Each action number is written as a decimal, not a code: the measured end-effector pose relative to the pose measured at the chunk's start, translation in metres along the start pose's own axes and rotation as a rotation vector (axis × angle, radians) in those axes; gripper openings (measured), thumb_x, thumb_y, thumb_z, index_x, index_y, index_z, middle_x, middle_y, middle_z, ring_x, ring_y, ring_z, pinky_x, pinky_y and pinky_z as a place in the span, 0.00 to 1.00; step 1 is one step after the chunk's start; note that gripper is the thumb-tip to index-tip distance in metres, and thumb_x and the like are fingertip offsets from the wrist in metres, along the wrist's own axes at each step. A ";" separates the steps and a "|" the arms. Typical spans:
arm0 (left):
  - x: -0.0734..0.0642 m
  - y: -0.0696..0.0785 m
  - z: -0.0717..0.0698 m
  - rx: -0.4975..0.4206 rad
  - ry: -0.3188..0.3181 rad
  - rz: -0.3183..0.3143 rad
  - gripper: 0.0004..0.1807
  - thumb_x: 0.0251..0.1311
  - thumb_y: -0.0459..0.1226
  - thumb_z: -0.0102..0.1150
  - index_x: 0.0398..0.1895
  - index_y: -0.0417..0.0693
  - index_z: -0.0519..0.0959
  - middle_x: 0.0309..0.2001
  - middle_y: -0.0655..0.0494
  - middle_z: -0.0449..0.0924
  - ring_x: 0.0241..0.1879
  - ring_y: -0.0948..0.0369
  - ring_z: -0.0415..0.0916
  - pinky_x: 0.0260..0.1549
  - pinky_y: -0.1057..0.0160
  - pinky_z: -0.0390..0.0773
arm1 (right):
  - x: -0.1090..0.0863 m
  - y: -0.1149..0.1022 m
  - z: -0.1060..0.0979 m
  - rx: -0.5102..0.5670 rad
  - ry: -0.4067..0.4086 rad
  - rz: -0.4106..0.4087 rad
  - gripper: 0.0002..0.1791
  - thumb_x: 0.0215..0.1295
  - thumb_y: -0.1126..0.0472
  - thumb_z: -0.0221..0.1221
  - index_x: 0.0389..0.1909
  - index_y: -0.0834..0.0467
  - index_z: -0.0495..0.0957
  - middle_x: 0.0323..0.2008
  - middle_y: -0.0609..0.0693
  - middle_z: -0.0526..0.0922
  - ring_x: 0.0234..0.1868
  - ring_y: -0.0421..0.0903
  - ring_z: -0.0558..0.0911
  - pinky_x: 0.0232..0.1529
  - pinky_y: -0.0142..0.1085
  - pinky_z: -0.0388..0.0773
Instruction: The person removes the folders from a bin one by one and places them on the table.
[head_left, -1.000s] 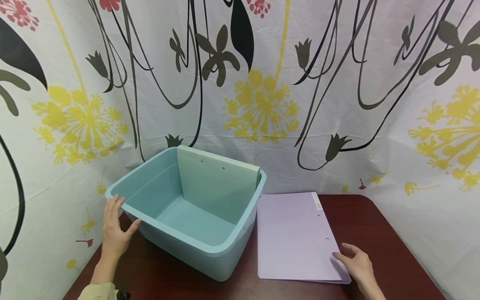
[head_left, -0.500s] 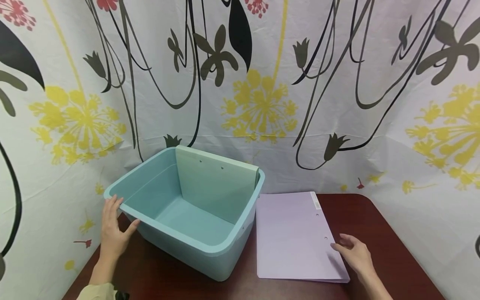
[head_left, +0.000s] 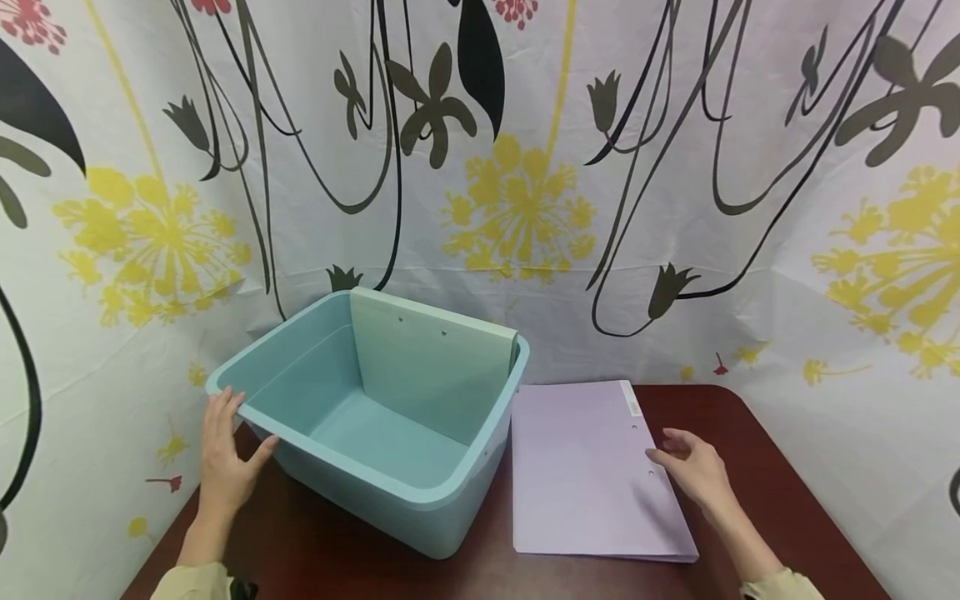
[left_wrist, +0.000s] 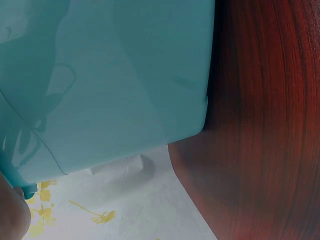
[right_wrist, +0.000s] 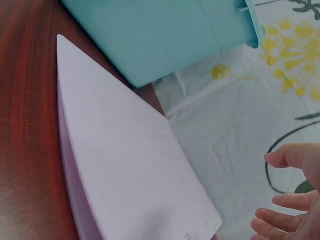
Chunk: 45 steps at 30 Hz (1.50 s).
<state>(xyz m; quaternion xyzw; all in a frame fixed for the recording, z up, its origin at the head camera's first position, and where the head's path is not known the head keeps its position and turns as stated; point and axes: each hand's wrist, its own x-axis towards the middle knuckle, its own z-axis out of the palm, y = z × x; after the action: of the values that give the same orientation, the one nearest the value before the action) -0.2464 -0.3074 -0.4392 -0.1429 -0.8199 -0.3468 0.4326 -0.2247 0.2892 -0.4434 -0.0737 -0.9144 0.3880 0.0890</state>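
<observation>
A light-blue plastic tub [head_left: 390, 492] stands turned at an angle on the table. My left hand [head_left: 225, 467] rests at its near left corner, fingertips over the rim and thumb spread along the outer side; only a bit of that hand [left_wrist: 12, 212] shows in the left wrist view. Inside the tub a pale green file folder [head_left: 435, 367] leans upright against the back wall. Right of the tub lies a lilac file folder [head_left: 585, 475] with a white label and small rivets. Over its right edge my right hand [head_left: 693, 467] hovers, fingers loosely bent, holding nothing.
The dark red-brown wooden table [head_left: 780, 517] has a rounded far right corner. White cloth [head_left: 555, 325] printed with yellow flowers and dark stems hangs behind and on both sides, close to the tub's back.
My right hand has lifted off the lilac folder's lower right edge and moved up and slightly left. The folder's lower sheet has settled flush. My left hand stays on the rim.
</observation>
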 end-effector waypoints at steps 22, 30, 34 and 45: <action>0.005 0.003 0.001 0.011 -0.010 -0.021 0.48 0.47 0.63 0.56 0.61 0.35 0.62 0.64 0.34 0.55 0.67 0.42 0.41 0.62 0.42 0.39 | 0.038 -0.076 0.003 0.004 -0.021 -0.221 0.33 0.54 0.54 0.61 0.57 0.69 0.66 0.46 0.66 0.77 0.48 0.61 0.76 0.42 0.50 0.74; 0.005 0.002 0.000 0.011 -0.017 -0.031 0.48 0.47 0.63 0.56 0.61 0.35 0.62 0.65 0.35 0.54 0.67 0.42 0.41 0.62 0.42 0.39 | 0.046 -0.105 0.008 -0.020 -0.013 -0.317 0.31 0.54 0.56 0.61 0.56 0.70 0.67 0.46 0.67 0.76 0.47 0.62 0.76 0.43 0.52 0.73; 0.004 0.002 0.000 0.013 -0.017 -0.035 0.48 0.47 0.63 0.56 0.61 0.35 0.62 0.65 0.35 0.54 0.68 0.42 0.41 0.62 0.42 0.39 | 0.051 -0.117 0.011 -0.030 -0.010 -0.339 0.30 0.53 0.58 0.61 0.55 0.69 0.68 0.45 0.66 0.77 0.47 0.61 0.76 0.44 0.51 0.73; 0.002 0.002 -0.001 0.016 -0.011 -0.031 0.49 0.46 0.64 0.56 0.61 0.36 0.62 0.64 0.35 0.55 0.67 0.42 0.41 0.62 0.42 0.39 | 0.060 -0.144 0.020 -0.024 -0.021 -0.390 0.30 0.54 0.56 0.61 0.56 0.66 0.69 0.46 0.64 0.78 0.48 0.59 0.76 0.45 0.51 0.72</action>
<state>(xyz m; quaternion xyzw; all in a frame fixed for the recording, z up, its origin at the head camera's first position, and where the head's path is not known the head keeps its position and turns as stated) -0.2463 -0.3070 -0.4365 -0.1288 -0.8271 -0.3460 0.4237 -0.2970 0.1884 -0.3468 0.1077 -0.9167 0.3535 0.1521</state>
